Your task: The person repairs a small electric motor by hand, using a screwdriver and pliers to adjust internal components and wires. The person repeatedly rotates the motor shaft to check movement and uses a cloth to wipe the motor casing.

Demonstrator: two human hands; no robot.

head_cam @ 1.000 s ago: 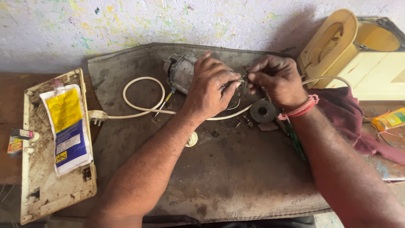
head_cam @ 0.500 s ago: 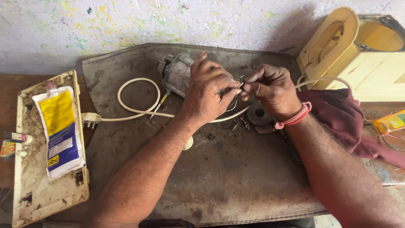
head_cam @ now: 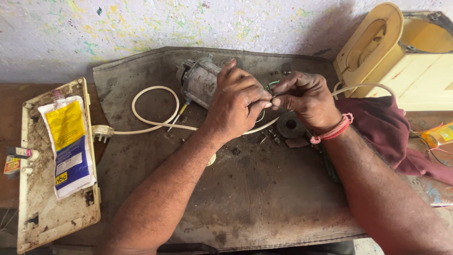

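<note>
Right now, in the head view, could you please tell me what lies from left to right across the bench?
Glue tube → white plug → motor → left hand → right hand → maroon cloth → yellow housing.

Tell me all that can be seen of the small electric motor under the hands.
The motor is a grey metal cylinder, dusty and worn, lying on its side on the dark mat near the wall. Its far end shows a rimmed cap. The left hand covers its near end, so that part is hidden. Thin green wires rise beside it, pinched between the left hand and the right hand. A cream cord loops in front.
</note>
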